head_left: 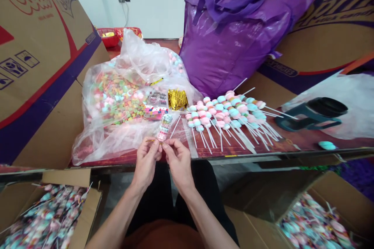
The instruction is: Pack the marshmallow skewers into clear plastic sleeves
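Observation:
At the table's front edge, my left hand and my right hand meet, thumbs and fingers pinched together. Between them runs a thin gold twist tie, pinched at the near end of a small printed wrapper bag. That bag points away from me, and the fingers hide its gathered end. Just beyond it lie a stack of printed wrapper bags and a pile of gold twist ties. To the right, marshmallow skewers in pink and blue lie heaped with white sticks toward me.
A clear plastic bag of loose gummies spreads at left. Behind stands a purple tote bag; a dark teal tumbler lies at right. Big cartons flank the table. Open boxes of wrapped skewers sit below on both sides.

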The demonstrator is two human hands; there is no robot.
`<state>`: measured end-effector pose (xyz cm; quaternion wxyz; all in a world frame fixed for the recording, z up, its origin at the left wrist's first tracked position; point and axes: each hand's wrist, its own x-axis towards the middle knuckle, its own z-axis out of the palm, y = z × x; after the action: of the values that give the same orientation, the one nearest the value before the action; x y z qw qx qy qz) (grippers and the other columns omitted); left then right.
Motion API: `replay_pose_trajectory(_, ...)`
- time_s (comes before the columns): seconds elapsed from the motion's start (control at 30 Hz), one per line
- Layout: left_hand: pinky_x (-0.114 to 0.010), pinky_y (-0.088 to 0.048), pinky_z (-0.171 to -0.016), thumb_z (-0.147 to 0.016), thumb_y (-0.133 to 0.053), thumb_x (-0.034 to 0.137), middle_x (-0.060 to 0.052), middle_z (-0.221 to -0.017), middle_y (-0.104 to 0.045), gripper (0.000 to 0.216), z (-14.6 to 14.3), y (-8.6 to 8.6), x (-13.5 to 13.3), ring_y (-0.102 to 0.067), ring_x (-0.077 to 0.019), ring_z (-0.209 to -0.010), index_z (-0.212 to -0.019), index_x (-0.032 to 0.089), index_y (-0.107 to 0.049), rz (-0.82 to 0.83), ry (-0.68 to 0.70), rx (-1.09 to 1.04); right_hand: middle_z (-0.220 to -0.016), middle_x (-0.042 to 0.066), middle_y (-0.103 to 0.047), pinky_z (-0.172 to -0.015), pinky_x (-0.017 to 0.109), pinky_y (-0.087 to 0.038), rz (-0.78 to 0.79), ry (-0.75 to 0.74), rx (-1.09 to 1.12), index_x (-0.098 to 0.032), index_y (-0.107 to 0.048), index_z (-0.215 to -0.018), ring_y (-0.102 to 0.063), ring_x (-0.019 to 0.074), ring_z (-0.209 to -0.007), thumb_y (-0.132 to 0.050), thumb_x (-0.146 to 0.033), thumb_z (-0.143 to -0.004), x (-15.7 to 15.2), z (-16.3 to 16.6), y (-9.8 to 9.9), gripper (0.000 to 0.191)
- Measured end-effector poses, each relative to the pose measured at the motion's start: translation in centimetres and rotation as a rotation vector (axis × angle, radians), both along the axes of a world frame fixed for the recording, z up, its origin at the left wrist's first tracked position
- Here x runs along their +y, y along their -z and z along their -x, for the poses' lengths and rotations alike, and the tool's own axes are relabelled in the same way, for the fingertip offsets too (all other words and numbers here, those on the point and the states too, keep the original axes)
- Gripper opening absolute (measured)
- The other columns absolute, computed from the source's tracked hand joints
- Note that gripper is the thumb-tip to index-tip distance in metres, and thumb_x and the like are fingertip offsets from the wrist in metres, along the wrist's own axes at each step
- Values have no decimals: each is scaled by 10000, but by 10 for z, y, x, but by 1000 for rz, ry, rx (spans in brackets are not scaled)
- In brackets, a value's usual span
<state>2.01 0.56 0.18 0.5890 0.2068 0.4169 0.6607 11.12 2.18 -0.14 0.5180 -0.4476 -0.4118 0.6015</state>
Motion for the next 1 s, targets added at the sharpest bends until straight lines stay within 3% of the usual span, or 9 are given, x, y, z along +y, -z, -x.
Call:
replay_pose_trajectory(0.2, -114, -126, -396, -632, -904, 277, 94, -533, -380, 390, 18, -15, -3, -151, 3, -448, -742, 134, -558, 183, 351, -338, -719, -27, -539, -504, 224, -353, 45, -249, 127, -206, -595, -802, -419, 97, -551, -700, -406, -826, -1, -18, -8, 227)
replay_pose_trajectory(0.37, -111, -69, -382, -585, -929, 331, 115, -510, -325, 454, 22, -22, -11, -117, -8, -447, -774, 149, -558, 253, 546, -399, -867, 19, -583, -718, 286, -464, -272, -420, -179, -223, -573, -887, -535, 157, -756, -564, -329, -942, 2, -39, -19, 120)
replay_pose_trajectory(0.47, -123, -159, -404, -712, -846, 384, 82, -532, -421, 367, 14, -18, -13, -222, -24, -448, -855, 162, -592, 171, 391, -153, -833, 28, -583, -745, 313, -455, -488, -311, -433, -216, -537, -891, -548, 179, -775, -483, -234, -941, 3, -37, -16, 76)
replay_pose_trajectory(0.53, -139, -236, -436, -812, -753, 420, 58, -570, -478, 296, 7, -13, -14, -307, -38, -471, -915, 170, -633, 91, 238, 69, -773, 15, -559, -694, 308, -437, -530, -197, -544, -215, -502, -881, -531, 175, -712, -447, -197, -921, 1, -32, -12, 71)
replay_pose_trajectory(0.7, -200, -449, -679, -804, -762, 389, -17, -770, -638, 249, 5, -5, -18, -573, -122, -753, -917, 167, -740, -17, 98, 413, -764, -2, -556, -596, 269, -411, -339, -191, -523, -217, -496, -877, -506, 150, -650, -469, -217, -901, -6, -26, -13, 35)
replay_pose_trajectory(0.8, -173, -381, -542, -695, -852, 372, 1, -668, -607, 293, 9, -5, -15, -480, -70, -584, -840, 145, -737, 96, 128, 190, -653, -60, -501, -425, 217, -316, -99, -316, -272, -232, -463, -841, -367, 92, -451, -468, -291, -944, -8, -28, -13, 119)
replay_pose_trajectory(0.87, -151, -303, -464, -597, -913, 345, 29, -594, -554, 346, 12, -6, -9, -361, -25, -485, -760, 126, -701, 212, 160, -36, -610, -71, -494, -393, 210, -306, -101, -324, -226, -231, -472, -829, -339, 81, -405, -441, -312, -985, -10, -29, -11, 178)
replay_pose_trajectory(0.93, -135, -279, -437, -524, -949, 291, 49, -569, -522, 383, 13, -7, -5, -311, -3, -457, -723, 116, -672, 286, 164, -183, -717, -10, -611, -510, 238, -451, -343, -212, -360, -211, -566, -893, -530, 111, -537, -441, -258, -1001, -11, -30, -8, 172)
replay_pose_trajectory(1.0, -128, -288, -427, -507, -956, 251, 60, -571, -508, 397, 13, -10, -2, -319, 0, -453, -751, 112, -675, 309, 153, -242, -937, 70, -697, -722, 301, -535, -669, -66, -566, -198, -652, -1031, -659, 171, -819, -467, -169, -988, -11, -31, -6, 192)
